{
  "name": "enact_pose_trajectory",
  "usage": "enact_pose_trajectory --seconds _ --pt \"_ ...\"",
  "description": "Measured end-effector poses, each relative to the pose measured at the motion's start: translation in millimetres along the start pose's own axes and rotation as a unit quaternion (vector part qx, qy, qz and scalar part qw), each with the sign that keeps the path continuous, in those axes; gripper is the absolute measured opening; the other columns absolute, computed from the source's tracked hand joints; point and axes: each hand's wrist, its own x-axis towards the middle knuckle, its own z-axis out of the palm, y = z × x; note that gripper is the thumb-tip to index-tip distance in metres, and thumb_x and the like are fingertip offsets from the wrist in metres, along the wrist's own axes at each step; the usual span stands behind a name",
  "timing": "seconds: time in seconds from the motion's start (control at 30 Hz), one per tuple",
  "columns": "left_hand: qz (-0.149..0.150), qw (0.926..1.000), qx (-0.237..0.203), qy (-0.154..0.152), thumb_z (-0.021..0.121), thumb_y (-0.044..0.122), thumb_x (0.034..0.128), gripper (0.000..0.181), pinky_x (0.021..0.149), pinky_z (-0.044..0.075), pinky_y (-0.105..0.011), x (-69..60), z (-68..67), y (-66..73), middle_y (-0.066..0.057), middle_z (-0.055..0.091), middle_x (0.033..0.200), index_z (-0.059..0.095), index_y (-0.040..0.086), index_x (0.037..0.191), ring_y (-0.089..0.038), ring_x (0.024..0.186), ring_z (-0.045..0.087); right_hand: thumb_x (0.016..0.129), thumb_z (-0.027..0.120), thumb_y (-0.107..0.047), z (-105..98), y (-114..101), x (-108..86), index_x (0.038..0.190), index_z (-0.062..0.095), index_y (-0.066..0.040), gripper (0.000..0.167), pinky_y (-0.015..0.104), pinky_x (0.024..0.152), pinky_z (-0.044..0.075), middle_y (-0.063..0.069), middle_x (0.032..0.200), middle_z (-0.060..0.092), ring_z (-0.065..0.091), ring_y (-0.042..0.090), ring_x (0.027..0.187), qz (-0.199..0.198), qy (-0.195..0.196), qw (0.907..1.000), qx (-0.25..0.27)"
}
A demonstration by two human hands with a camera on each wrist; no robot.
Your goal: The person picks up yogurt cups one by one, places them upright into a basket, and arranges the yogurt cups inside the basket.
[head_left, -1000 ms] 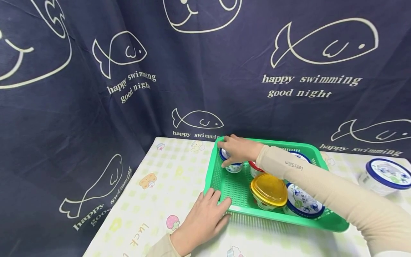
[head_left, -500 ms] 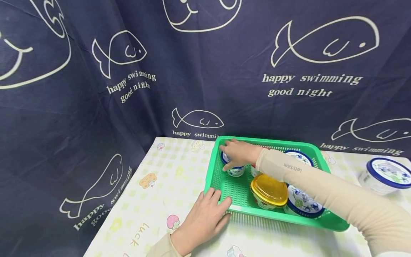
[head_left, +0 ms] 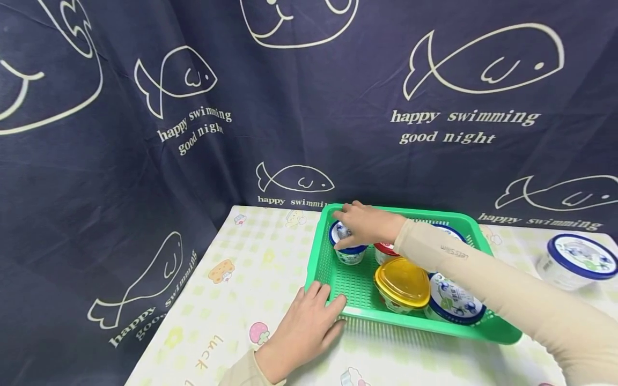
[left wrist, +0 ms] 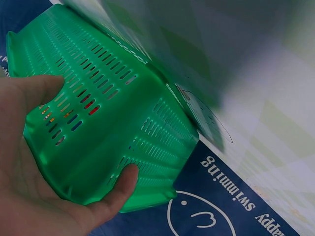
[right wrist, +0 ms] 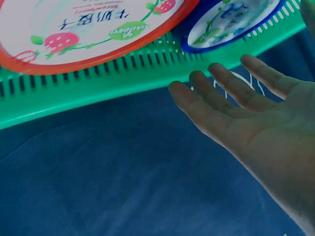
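My left hand point(head_left: 304, 327) grips the front-left corner of a green basket point(head_left: 396, 321), with fingers over the rim. The left wrist view shows its thumb against the basket's slotted outer wall point(left wrist: 98, 132). My right hand point(head_left: 369, 224) hovers over the back-left corner, beside a small blue-lidded tub point(head_left: 350, 256), and partly covers its lid. In the right wrist view its fingers are extended and apart from the blue lid point(right wrist: 231, 22). A red-lidded tub point(head_left: 384, 253) stands beside that one, partly behind the right forearm.
A yellow-lidded tub point(head_left: 402, 284) and a larger blue-lidded tub point(head_left: 456, 300) stand in the basket's front. Another blue lid point(head_left: 449, 231) shows behind the sleeve. Outside, a blue-lidded tub point(head_left: 579, 260) stands on the tablecloth point(head_left: 260, 268). A dark curtain point(head_left: 289, 118) hangs behind.
My right hand has shifted off the small blue-lidded tub, exposing more of its lid. The small tub has moved slightly towards the front. My left hand stays on the basket corner.
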Motion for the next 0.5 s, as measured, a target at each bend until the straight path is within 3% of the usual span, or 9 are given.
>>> enact_pose_trajectory --seconds 0.13,0.5 --pt "-0.003 1.0 -0.005 -0.005 0.07 0.036 0.089 0.028 0.066 0.032 -0.029 -0.2 1.1 0.5 0.003 0.042 0.088 0.05 0.021 0.101 -0.018 0.088 0.041 0.085 0.071 -0.057 -4.0 5.1 -13.6 0.143 0.051 -0.007 0.079 0.049 0.099 0.048 0.017 0.133 0.056 0.053 0.034 0.114 -0.001 0.018 0.9998 0.005" --pt "-0.01 0.9998 -0.002 -0.02 0.069 0.037 0.0895 0.028 0.066 0.033 -0.03 0.4 -0.8 0.0 0.002 0.044 0.088 0.05 0.021 0.102 -0.019 0.087 0.041 0.085 0.072 -0.055 -10.2 21.8 -41.9 0.142 0.053 -0.006 0.077 0.052 0.1 0.046 0.02 0.135 0.055 0.052 0.037 0.118 0.021 0.046 0.9982 0.033"
